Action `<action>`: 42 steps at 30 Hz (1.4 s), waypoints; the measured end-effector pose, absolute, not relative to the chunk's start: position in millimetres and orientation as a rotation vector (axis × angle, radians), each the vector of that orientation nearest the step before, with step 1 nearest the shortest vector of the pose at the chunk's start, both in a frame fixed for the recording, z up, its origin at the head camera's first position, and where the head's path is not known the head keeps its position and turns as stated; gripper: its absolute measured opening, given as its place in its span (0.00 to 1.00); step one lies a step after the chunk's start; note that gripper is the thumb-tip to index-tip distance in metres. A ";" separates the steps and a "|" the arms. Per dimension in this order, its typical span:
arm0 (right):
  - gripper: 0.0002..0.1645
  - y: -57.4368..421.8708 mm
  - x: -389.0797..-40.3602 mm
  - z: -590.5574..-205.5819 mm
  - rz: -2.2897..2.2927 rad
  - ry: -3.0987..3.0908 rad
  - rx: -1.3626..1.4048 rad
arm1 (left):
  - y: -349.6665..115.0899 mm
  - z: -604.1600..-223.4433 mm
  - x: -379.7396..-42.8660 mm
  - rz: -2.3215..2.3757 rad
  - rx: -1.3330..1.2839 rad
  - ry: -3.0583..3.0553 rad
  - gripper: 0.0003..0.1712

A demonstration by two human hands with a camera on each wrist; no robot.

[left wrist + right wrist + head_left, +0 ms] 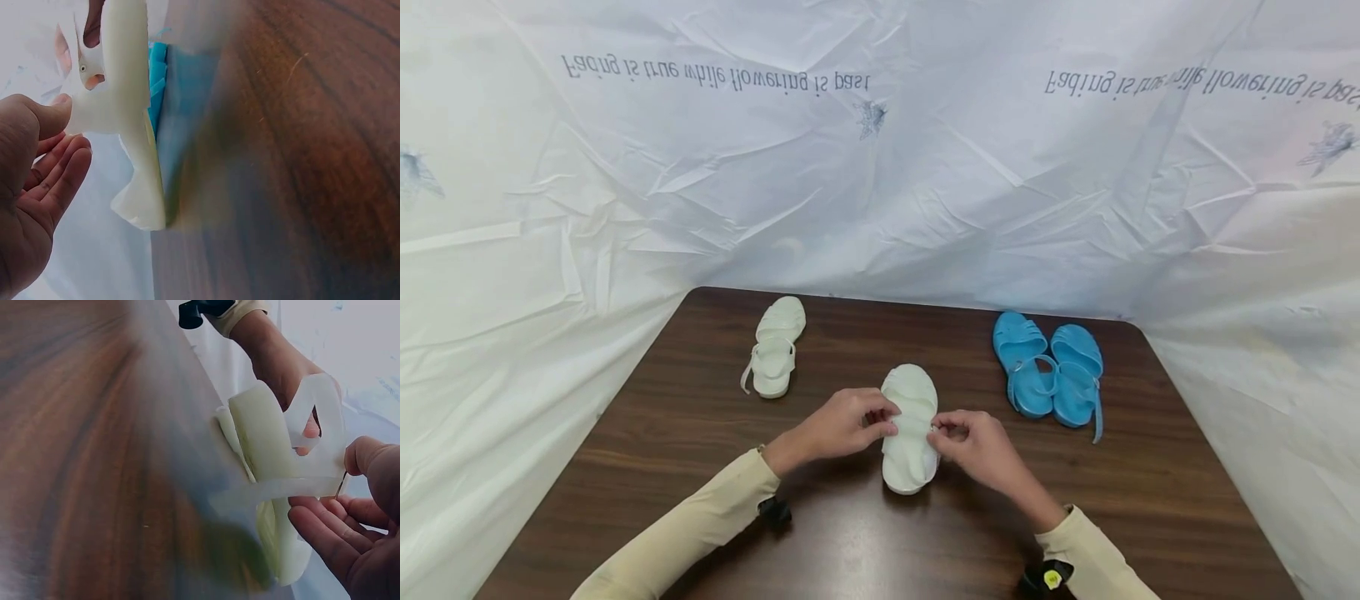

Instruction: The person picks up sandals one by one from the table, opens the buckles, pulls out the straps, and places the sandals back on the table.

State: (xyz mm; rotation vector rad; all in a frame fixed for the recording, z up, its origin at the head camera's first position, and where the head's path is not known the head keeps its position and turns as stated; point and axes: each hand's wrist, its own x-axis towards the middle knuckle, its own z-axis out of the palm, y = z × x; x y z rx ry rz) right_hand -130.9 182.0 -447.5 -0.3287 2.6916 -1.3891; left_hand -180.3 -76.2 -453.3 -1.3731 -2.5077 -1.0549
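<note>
A white sandal (910, 387) lies toe away from me on the table, between both hands. My left hand (846, 423) pinches the left side of its upper between thumb and fingers; the left wrist view shows the thumb on the edge of the sandal (125, 75). On the other side my right hand (981, 450) pinches the sandal's strap (294, 487) near a thin metal buckle part (341, 484). How the strap runs beyond the fingertips is partly hidden.
Another white sandal (782, 321) lies at the back left, its strap hanging out to the left. Two blue sandals (1018, 333) sit side by side at the back right. The brown wooden table (700, 417) borders on white printed sheeting (880, 183).
</note>
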 end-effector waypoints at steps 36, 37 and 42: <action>0.13 184.5 -120.5 -473.2 -1.447 2.614 -0.295 | -70.4 -476.6 -173.7 -1.188 -1.347 -2.685 0.11; 0.14 184.4 -120.0 -472.9 -1.446 2.607 -0.289 | -70.2 -476.7 -174.0 -1.193 -1.350 -2.687 0.11; 0.17 185.3 -118.1 -472.6 -1.462 2.539 -0.235 | -69.2 -474.0 -175.2 -1.215 -1.369 -2.702 0.12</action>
